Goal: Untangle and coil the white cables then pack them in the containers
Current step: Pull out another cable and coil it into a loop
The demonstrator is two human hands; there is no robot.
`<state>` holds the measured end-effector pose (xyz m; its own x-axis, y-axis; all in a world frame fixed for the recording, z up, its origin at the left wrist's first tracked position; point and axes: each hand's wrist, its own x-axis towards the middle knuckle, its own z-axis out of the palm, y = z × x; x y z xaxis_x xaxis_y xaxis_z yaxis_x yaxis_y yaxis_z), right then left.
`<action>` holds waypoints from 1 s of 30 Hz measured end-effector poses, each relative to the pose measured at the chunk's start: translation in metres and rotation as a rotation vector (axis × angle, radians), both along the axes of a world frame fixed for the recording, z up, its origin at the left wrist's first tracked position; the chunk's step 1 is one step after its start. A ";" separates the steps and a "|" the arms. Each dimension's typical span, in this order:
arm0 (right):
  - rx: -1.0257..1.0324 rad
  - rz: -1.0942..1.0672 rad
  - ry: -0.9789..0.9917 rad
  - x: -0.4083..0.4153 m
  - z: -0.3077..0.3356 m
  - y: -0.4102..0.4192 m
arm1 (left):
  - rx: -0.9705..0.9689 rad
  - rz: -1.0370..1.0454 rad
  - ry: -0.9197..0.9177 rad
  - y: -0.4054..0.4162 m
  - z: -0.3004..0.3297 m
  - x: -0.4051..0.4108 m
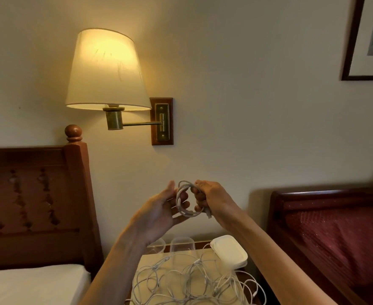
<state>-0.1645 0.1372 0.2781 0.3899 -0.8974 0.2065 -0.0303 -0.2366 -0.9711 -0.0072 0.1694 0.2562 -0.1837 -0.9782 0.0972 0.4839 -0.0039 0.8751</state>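
A small coil of white cable (182,205) is held up in front of the wall, above the nightstand. My right hand (212,198) grips the coil's right side with curled fingers, and a plug end hangs below that hand. My left hand (159,209) holds the coil's left side, fingers partly curled through the loop. Below, a tangled heap of white cables (192,280) lies on the nightstand (147,259). Two clear containers (181,244) stand at the nightstand's back edge. A white lidded container (229,249) sits at the back right.
A lit wall lamp (106,69) on a brass arm hangs above left. A wooden headboard (33,205) and a white mattress (31,285) are on the left. A dark red bed (339,234) is on the right. A framed picture (368,38) hangs top right.
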 end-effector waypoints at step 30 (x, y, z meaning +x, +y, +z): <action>0.342 0.090 -0.297 -0.025 -0.036 -0.013 | -0.259 0.248 -0.328 0.002 -0.066 0.004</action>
